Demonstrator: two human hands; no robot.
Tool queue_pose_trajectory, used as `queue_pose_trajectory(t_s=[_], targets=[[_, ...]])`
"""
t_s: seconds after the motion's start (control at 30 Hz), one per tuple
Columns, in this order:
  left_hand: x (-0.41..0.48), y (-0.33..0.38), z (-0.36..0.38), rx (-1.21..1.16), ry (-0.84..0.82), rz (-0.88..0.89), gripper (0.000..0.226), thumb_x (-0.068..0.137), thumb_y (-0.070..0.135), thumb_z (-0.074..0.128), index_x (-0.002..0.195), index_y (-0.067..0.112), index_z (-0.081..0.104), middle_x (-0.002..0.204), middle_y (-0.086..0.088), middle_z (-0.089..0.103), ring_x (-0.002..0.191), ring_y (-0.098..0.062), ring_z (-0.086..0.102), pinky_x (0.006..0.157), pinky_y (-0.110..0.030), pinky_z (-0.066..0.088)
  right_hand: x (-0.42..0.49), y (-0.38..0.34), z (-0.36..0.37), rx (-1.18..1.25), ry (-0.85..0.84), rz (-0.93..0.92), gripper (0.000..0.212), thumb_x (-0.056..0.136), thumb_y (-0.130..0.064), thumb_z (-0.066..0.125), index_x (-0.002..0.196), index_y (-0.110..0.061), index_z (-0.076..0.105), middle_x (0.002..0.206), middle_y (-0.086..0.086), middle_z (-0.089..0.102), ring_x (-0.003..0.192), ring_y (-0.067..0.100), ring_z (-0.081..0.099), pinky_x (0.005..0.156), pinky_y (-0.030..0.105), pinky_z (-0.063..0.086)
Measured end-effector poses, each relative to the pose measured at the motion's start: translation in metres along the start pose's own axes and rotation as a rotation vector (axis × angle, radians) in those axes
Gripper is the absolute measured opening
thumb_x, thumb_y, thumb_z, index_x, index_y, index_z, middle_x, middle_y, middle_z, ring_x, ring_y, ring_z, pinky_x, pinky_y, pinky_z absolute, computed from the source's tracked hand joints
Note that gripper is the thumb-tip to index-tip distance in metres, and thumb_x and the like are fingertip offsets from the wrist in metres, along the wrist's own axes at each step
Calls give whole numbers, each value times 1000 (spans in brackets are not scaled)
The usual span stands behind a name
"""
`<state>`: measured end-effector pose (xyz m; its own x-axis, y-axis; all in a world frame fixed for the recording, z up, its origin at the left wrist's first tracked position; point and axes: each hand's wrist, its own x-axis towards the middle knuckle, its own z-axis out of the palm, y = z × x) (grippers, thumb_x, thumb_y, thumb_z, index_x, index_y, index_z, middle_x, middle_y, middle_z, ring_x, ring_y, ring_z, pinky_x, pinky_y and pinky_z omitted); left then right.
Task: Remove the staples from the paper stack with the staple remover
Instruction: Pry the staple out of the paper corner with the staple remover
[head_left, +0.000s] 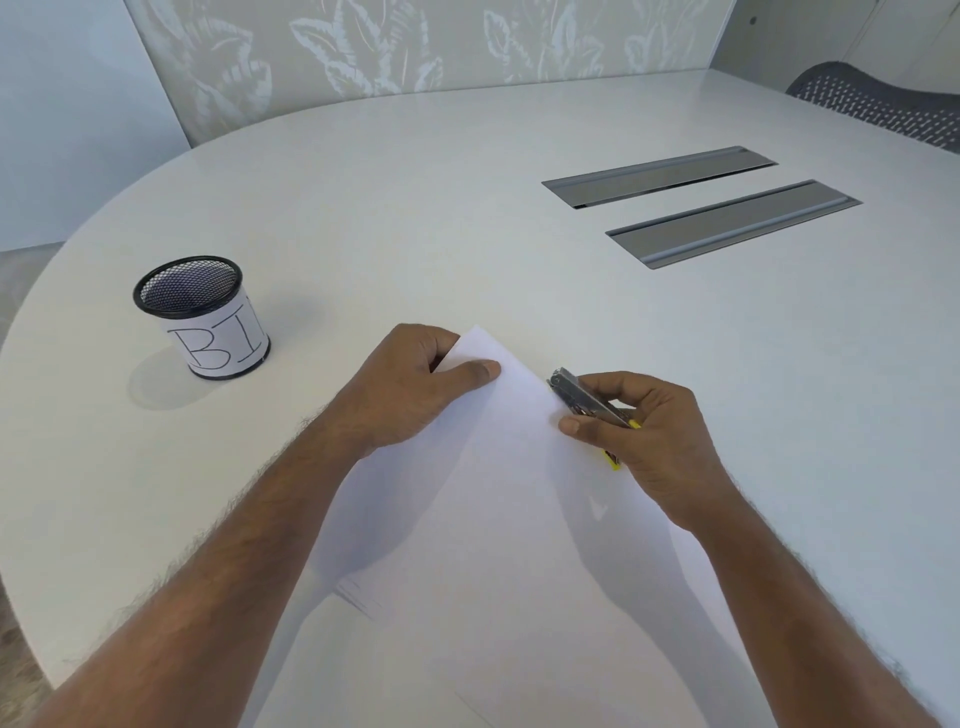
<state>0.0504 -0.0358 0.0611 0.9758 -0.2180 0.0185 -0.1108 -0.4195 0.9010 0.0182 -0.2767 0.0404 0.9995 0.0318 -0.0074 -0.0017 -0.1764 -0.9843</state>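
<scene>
A white paper stack (498, 519) lies on the white table, turned so one corner points away from me. My left hand (410, 384) grips that far corner, thumb on top and fingers curled under the edge. My right hand (649, 441) is closed around a metal staple remover (582, 397) with yellow parts. The tool's jaw end rests at the stack's right edge, just right of my left thumb. The staple itself is too small to make out.
A black mesh cup (200, 312) with a paper label marked "BI" stands to the left on the table. Two grey metal cable flaps (696, 205) are set into the table at the far right. A mesh chair back (878, 104) shows at the top right.
</scene>
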Motion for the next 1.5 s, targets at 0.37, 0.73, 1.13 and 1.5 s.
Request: queue_pose_trajectory(t_s=[0.37, 0.73, 1.13, 1.5], targets=[[27, 60, -25, 0, 172, 405, 40, 88, 27, 70, 69, -7, 60, 61, -11, 52, 58, -15, 43, 49, -34, 36, 16, -89, -31, -317, 164, -444, 37, 65, -6, 89, 88, -31, 74, 74, -25, 71, 65, -1, 59, 66, 15, 50], [13, 45, -42, 161, 191, 640, 9, 87, 16, 76, 93, 10, 74, 94, -2, 69, 85, -17, 63, 67, -31, 47, -22, -101, -11, -832, 316, -1010, 18, 79, 10, 72, 93, -1, 75, 92, 12, 71, 86, 20, 63, 79, 19, 46], [-41, -50, -17, 129, 15, 333, 42, 77, -16, 76, 83, 25, 78, 118, 7, 68, 88, -5, 69, 69, -7, 46, -82, -13, 32, -653, -3, -562, 27, 75, -7, 82, 92, -26, 72, 90, -16, 68, 79, 3, 66, 64, 22, 54], [-55, -74, 0, -5, 101, -21, 43, 93, -4, 66, 125, 24, 68, 129, 5, 66, 89, 3, 74, 77, -8, 51, -46, 15, 31, -37, 3, 157, 6, 84, -9, 76, 87, -14, 75, 72, 7, 76, 61, 13, 71, 57, 20, 54]])
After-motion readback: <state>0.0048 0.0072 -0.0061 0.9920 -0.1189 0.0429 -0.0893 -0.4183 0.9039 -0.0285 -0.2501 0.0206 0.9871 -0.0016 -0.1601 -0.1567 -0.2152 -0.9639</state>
